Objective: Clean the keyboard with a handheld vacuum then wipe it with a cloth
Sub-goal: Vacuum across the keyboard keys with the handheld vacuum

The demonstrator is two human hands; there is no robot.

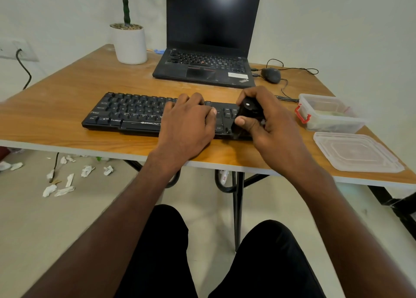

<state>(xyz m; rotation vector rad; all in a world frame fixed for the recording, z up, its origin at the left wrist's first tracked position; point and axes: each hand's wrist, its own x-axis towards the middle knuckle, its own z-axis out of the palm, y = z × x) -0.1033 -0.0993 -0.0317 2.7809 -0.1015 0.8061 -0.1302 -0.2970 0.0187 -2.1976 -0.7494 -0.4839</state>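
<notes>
- A black cable (23, 69) hangs from a wall socket plate (13, 49) at the far left; the plate is blurred and cut by the picture's edge.
- Crumpled white paper scraps (65, 178) lie scattered on the pale floor under the table's left side.
- A wooden-grained table (67, 99) with a pale edge band carries everything else; its dark metal legs show below.
- A smooth white cylindrical plant pot (130, 44), topped with pebbles, stands at the back left; its green stem runs out of the picture at the top.
- The black Zebronics keyboard (126, 113) lies flat near the front edge, its right half largely hidden by both hands.
- The left hand (189, 122) rests palm-down on the keyboard's middle, fingers straight and laid close together on the keys.
- An open black ThinkPad laptop (207, 49), screen dark, sits behind the keyboard.
- The right hand (267, 119) grips a small black handheld vacuum (247, 113) with a white dot on top, fingers and thumb curled round it over the keyboard's right end; its nozzle is hard to make out.
- A black wired mouse (270, 75) lies right of the laptop.
- A clear plastic container (326, 113) with a red clip holds blurred contents; its translucent lid (355, 151) lies flat nearer the front edge.
</notes>
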